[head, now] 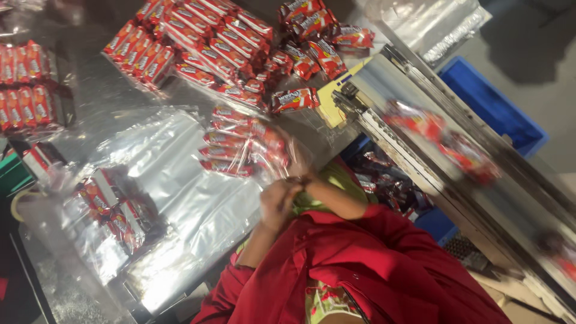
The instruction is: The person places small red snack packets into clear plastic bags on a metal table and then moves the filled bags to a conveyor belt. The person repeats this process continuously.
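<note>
Both hands work at the mouth of a clear plastic bag (243,144) filled with red snack packets, which lies on the table (96,78) just in front of the person. The left hand (277,201) is clenched on the gathered bag edge; the right hand (298,163) is blurred, so its grip cannot be told, though it touches the same edge. A stack of empty clear bags (174,186) lies under and beside the filled one, and loose red packets (204,42) crowd the far side. In my judgement, the slick film could slip from the pinch and spill packets, or the bag could snag the sheets beneath.
</note>
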